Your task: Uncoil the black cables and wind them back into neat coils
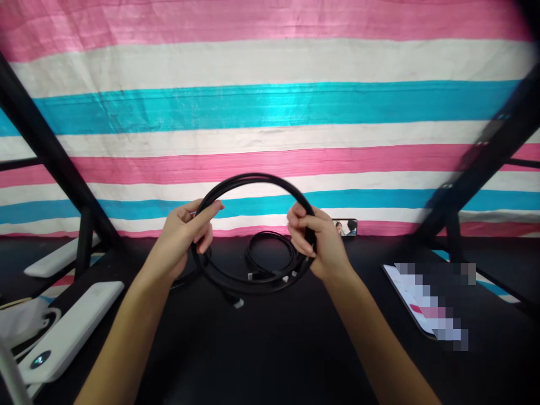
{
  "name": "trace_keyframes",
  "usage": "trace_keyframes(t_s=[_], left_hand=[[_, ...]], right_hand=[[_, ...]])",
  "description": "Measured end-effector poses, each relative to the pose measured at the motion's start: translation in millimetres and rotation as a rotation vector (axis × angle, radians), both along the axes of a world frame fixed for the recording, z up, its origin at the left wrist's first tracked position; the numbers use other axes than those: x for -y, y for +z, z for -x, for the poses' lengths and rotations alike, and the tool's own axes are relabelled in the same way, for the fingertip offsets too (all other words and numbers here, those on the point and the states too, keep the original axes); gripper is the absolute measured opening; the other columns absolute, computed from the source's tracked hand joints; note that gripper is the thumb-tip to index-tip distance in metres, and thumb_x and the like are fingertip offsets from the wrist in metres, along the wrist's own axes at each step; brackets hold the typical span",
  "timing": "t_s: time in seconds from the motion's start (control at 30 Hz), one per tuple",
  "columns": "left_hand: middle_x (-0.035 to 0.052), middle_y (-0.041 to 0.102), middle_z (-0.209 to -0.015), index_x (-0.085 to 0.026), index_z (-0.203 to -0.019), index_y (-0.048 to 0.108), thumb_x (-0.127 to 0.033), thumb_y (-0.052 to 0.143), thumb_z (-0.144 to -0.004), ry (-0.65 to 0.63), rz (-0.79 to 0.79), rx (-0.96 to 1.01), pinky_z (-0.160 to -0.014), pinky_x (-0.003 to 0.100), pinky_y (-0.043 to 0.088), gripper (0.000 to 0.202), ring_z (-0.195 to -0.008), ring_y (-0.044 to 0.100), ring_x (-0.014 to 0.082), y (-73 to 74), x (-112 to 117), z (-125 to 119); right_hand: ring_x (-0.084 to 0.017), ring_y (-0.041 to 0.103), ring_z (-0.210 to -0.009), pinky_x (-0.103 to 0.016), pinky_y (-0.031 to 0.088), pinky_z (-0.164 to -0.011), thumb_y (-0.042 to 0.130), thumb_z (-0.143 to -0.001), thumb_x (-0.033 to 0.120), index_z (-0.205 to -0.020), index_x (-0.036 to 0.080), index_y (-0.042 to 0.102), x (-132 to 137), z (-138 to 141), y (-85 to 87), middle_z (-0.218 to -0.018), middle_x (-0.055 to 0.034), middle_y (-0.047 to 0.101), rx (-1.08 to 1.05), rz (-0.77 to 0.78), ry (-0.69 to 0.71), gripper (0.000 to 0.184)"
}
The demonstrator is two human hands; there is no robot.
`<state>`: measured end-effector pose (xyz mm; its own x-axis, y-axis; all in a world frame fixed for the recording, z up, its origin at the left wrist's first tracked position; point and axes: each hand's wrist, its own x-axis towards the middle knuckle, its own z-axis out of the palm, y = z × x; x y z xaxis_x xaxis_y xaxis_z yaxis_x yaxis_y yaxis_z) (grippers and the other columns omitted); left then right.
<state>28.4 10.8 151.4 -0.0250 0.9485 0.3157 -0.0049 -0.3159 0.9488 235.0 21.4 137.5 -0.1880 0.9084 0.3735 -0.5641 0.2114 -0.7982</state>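
A black cable (253, 179), wound into a large loop of several turns, is held up in front of me above the dark table. My left hand (188, 230) grips the loop's left side, thumb across the turns and fingers curled behind. On the opposite side my right hand (316, 236) is closed round the same turns. A silver-tipped connector (238, 304) hangs below the loop at the lower left. Through and behind the loop, a second, smaller coil of black cable (270, 234) lies on the table, with light-coloured plug ends near its front.
A white power bank (78, 326) with a small round display lies at left, beside a white charger (23, 323) and its cord. A phone (409, 304), partly pixelated, lies at right. Another phone (348, 227) stands at the back. Black slanted frame bars (54, 152) flank the striped sheet (270, 107).
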Motion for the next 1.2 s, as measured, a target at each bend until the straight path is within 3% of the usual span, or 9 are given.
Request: trace_keyframes(t_s=[0.1, 0.2, 0.37, 0.43, 0.53, 0.67, 0.9, 1.03, 1.2], left_hand=[[-0.0107, 0.023, -0.037, -0.016, -0.069, 0.057, -0.038, 0.060, -0.081, -0.106, 0.043, 0.182, -0.035, 0.015, 0.024, 0.025, -0.029, 0.033, 0.0025, -7.7, 0.6, -18.9], [-0.0111, 0.022, -0.034, -0.017, -0.062, 0.048, -0.043, 0.058, -0.082, -0.146, 0.058, 0.353, -0.032, 0.016, 0.021, 0.034, -0.026, 0.029, 0.0019, -15.0, 2.8, -34.7], [-0.0116, 0.022, -0.031, -0.018, -0.059, 0.042, -0.035, 0.056, -0.085, -0.156, 0.131, 0.550, -0.027, 0.018, 0.011, 0.034, -0.022, 0.016, 0.0018, -8.3, 2.7, -24.9], [-0.0114, 0.022, -0.030, -0.019, -0.057, 0.041, -0.030, 0.053, -0.086, -0.195, 0.166, 0.533, -0.027, 0.019, 0.012, 0.033, -0.022, 0.015, 0.0022, -1.4, 3.6, -14.3], [-0.0114, 0.022, -0.031, -0.018, -0.056, 0.041, -0.026, 0.054, -0.084, -0.232, 0.212, 0.418, -0.028, 0.019, 0.012, 0.032, -0.022, 0.015, 0.0016, 5.2, 6.5, -5.4], [-0.0104, 0.021, -0.034, -0.017, -0.049, 0.033, -0.027, 0.060, -0.080, -0.260, 0.237, 0.206, -0.030, 0.019, 0.009, 0.042, -0.025, 0.015, -0.0004, 3.4, 8.6, -7.8], [-0.0109, 0.018, -0.039, -0.017, -0.053, 0.035, -0.039, 0.062, -0.080, -0.307, 0.178, 0.141, -0.032, 0.019, 0.006, 0.044, -0.028, 0.011, -0.0001, -1.6, 7.2, -11.9], [-0.0107, 0.018, -0.038, -0.017, -0.059, 0.046, -0.051, 0.055, -0.082, -0.294, 0.117, 0.063, -0.033, 0.019, 0.005, 0.042, -0.031, 0.009, 0.0010, -2.6, 9.0, -13.8], [-0.0091, 0.020, -0.039, -0.017, -0.063, 0.054, -0.050, 0.052, -0.083, -0.179, 0.029, -0.030, -0.035, 0.018, 0.008, 0.039, -0.033, 0.012, 0.0024, -5.1, 11.0, -17.9]], right_hand=[[0.000, 0.023, -0.028, -0.012, 0.011, -0.024, 0.055, -0.053, 0.010, -0.064, 0.018, 0.042, -0.6, 0.7, -0.4, -0.056, 0.0092, 0.048, -0.179, 0.042, -0.082, 0.018], [-0.001, 0.024, -0.028, -0.012, 0.015, -0.024, 0.054, -0.054, 0.011, -0.065, 0.019, 0.040, -2.1, 3.4, -3.8, -0.055, 0.0098, 0.046, -0.227, 0.049, -0.117, 0.020], [-0.006, 0.044, -0.038, -0.017, 0.037, -0.034, 0.062, -0.066, 0.021, -0.083, 0.017, 0.054, -3.5, 0.0, -3.6, -0.070, 0.0029, 0.057, 0.095, 0.018, -0.089, 0.019], [-0.007, 0.047, -0.040, -0.019, 0.040, -0.037, 0.064, -0.071, 0.024, -0.097, 0.016, 0.057, -4.1, -3.3, -2.2, -0.079, -0.0004, 0.060, 0.232, -0.055, -0.171, 0.028], [-0.005, 0.040, -0.037, -0.020, 0.035, -0.036, 0.065, -0.078, 0.029, -0.110, 0.017, 0.055, -4.2, -4.2, -3.3, -0.084, -0.0011, 0.061, 0.374, -0.151, -0.301, 0.036], [-0.006, 0.039, -0.044, -0.021, 0.034, -0.041, 0.069, -0.080, 0.032, -0.121, 0.025, 0.053, 0.3, 0.4, -7.2, -0.082, 0.0012, 0.059, 0.550, -0.307, -0.479, 0.044], [-0.010, 0.042, -0.051, -0.022, 0.031, -0.045, 0.055, -0.092, 0.028, -0.113, 0.024, 0.064, 13.4, 0.1, -1.1, -0.074, 0.0009, 0.058, 0.625, -0.505, -0.475, 0.024], [-0.010, 0.040, -0.050, -0.022, 0.031, -0.046, 0.053, -0.093, 0.026, -0.110, 0.023, 0.067, 17.4, 0.9, 3.0, -0.064, 0.0028, 0.055, 0.595, -0.514, -0.469, 0.022], [-0.010, 0.037, -0.049, -0.023, 0.030, -0.046, 0.054, -0.093, 0.024, -0.111, 0.023, 0.068, 18.3, 1.6, 2.3, -0.060, 0.0033, 0.053, 0.594, -0.481, -0.491, 0.023]])
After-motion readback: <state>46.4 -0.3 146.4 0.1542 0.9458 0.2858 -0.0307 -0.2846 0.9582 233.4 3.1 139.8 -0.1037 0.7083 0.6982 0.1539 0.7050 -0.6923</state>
